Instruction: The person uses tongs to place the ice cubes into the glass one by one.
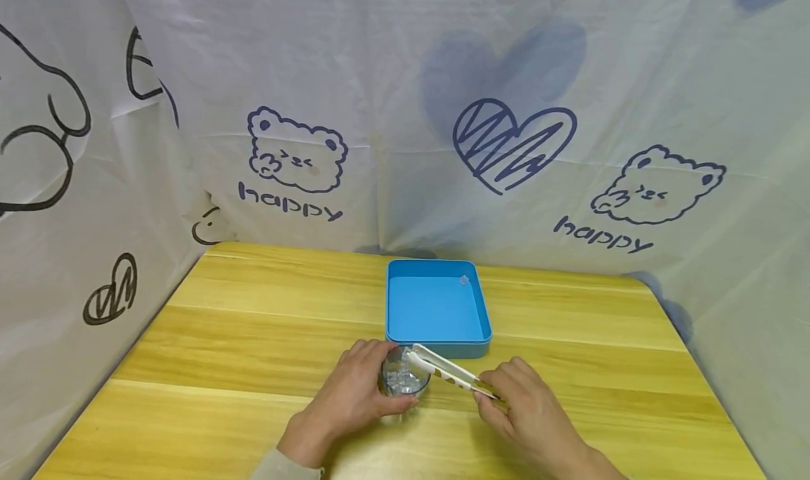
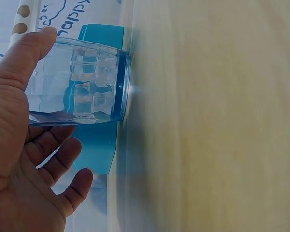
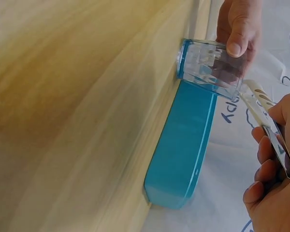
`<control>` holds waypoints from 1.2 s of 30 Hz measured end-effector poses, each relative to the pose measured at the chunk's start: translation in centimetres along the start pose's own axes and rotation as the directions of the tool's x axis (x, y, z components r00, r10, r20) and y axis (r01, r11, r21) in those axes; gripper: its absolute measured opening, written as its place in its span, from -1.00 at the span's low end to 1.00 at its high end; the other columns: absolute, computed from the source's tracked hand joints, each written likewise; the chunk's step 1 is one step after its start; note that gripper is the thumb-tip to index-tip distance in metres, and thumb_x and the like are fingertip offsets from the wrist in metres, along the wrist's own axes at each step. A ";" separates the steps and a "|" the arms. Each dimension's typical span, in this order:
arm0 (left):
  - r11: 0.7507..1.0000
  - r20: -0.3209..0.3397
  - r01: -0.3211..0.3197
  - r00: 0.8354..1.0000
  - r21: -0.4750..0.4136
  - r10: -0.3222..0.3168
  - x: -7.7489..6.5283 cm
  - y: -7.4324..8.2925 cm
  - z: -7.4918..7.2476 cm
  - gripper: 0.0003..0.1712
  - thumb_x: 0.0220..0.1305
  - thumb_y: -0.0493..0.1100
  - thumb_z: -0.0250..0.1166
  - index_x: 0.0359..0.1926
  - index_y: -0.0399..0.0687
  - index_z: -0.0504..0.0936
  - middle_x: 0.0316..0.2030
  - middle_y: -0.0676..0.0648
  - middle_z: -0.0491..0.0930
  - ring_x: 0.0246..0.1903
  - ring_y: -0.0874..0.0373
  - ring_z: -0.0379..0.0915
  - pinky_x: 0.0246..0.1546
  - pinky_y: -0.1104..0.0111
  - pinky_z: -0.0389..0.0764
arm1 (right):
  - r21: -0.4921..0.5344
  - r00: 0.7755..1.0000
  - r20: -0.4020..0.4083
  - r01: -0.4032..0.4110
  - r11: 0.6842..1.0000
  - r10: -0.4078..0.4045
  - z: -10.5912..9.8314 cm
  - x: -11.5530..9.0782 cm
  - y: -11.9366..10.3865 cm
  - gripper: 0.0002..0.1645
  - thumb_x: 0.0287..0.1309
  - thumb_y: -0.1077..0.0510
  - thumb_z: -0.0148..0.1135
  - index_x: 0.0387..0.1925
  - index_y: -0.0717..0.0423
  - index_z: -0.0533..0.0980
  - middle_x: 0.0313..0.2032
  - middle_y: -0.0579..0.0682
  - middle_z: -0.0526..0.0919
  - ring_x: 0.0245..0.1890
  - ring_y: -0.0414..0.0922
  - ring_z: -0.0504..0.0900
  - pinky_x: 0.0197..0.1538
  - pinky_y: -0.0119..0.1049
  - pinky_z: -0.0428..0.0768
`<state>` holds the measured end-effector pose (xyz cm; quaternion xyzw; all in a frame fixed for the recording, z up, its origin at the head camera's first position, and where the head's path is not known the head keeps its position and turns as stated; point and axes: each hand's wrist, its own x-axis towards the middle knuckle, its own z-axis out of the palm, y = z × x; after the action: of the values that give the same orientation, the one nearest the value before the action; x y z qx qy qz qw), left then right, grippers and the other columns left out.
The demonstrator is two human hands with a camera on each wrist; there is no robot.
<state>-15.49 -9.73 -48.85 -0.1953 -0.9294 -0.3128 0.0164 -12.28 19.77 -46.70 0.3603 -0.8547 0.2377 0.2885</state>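
Note:
My left hand [image 1: 348,399] holds a clear glass [image 2: 53,99] near its rim, thumb on one side and fingers on the other. The glass stands upright on the table, with several clear ice-like cubes [image 2: 93,102] in its lower part. In my right hand [image 1: 528,413] is a pair of tongs [image 1: 448,372] with white, brown-spotted arms and a metal handle. The tongs' tips are at the mouth of the glass; I cannot tell whether they pinch a cube. Just behind the glass sits a blue square tray [image 1: 433,311], with one small clear cube [image 1: 464,280] in its far right corner.
The wooden table [image 1: 272,353] has a light yellow grain. A white cloth [image 1: 392,100] printed with bears, hearts and the word "happy" hangs behind it and along both sides.

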 end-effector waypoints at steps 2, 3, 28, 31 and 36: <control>1.000 -0.005 -0.004 1.000 0.001 0.004 0.0 0.0 0.0 -0.03 -0.01 0.31 0.64 0.31 -0.07 0.55 0.10 0.01 0.65 0.06 0.12 0.46 0.17 0.10 0.52 | 0.003 1.000 -0.009 0.011 1.000 -0.011 0.1 -0.1 0.1 -0.89 0.44 0.05 0.29 -0.23 -0.04 0.66 -0.37 -0.31 0.59 -0.34 -0.35 0.40 -0.29 -0.57 0.38; 1.000 -0.008 -0.007 1.000 0.003 0.007 0.0 0.0 0.0 -0.03 -0.01 0.31 0.64 0.31 -0.07 0.55 0.10 0.01 0.65 0.07 0.12 0.46 0.17 0.10 0.52 | 0.004 1.000 -0.013 0.017 1.000 -0.017 0.2 -0.1 0.2 -0.89 0.44 0.05 0.29 -0.23 -0.04 0.66 -0.38 -0.31 0.59 -0.34 -0.34 0.40 -0.29 -0.57 0.37; 1.000 -0.038 -0.029 0.999 0.008 0.030 -0.1 0.0 0.1 -0.07 -0.04 0.28 0.66 0.26 -0.10 0.57 0.04 0.01 0.66 0.01 0.15 0.46 0.13 0.11 0.53 | -0.009 1.000 -0.012 0.010 1.000 -0.010 0.5 -0.6 0.3 -0.81 0.48 0.01 0.24 -0.23 0.00 0.65 -0.39 -0.29 0.57 -0.35 -0.35 0.39 -0.32 -0.59 0.37; 1.000 -0.034 -0.029 0.999 0.006 0.029 0.0 0.0 0.1 -0.07 -0.04 0.29 0.66 0.26 -0.09 0.57 0.04 0.01 0.66 0.01 0.15 0.46 0.15 0.10 0.53 | -0.009 1.000 -0.006 0.001 1.000 -0.001 0.5 -0.6 0.2 -0.84 0.44 0.03 0.28 -0.23 0.01 0.65 -0.39 -0.30 0.57 -0.35 -0.36 0.38 -0.32 -0.59 0.37; 1.000 -0.014 -0.012 1.000 -0.003 0.012 0.0 0.1 0.0 -0.05 -0.03 0.31 0.65 0.28 -0.08 0.56 0.07 0.01 0.65 0.03 0.14 0.45 0.18 0.09 0.52 | -0.011 1.000 0.009 -0.017 1.000 0.017 0.4 -0.7 0.0 -0.90 0.35 0.08 0.35 -0.23 0.01 0.65 -0.40 -0.32 0.56 -0.35 -0.37 0.36 -0.32 -0.61 0.35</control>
<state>-15.42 -9.71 -48.82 -0.1988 -0.9275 -0.3156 0.0244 -12.03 19.88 -47.47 0.3524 -0.8603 0.2340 0.2844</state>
